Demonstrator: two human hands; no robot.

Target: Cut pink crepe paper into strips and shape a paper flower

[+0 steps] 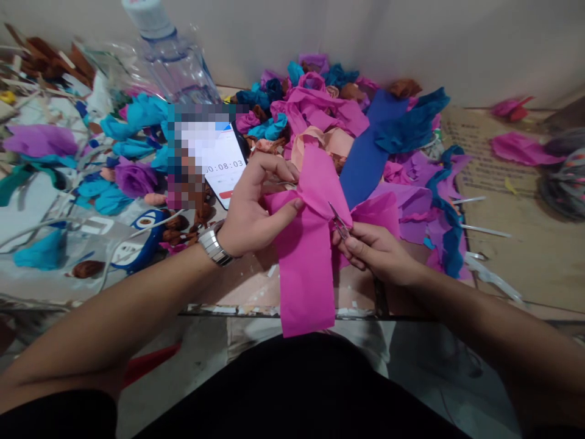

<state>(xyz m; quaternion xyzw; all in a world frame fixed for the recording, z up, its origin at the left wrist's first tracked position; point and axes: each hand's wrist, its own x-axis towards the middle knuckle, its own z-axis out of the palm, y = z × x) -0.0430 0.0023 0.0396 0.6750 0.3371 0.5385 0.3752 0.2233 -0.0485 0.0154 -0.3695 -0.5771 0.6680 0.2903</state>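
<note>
Snipping pink paper (307, 268), it seems, by the tabletop's (249, 289) front edge
Left hand (258, 210) pinches paper, right hand (377, 251) grips scissors (340, 228) (small ones); the next cut likely needs tautness.

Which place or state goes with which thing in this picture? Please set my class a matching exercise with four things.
1. Pink paper strip
2. Small scissors
3. Metal watch
4. Clear bottle

A. Worn at the wrist of the left hand
B. Topped by a white cap
C. Lower end past the table's near edge in view
D. Held in the right hand

Pairs: 1-C, 2-D, 3-A, 4-B
</note>
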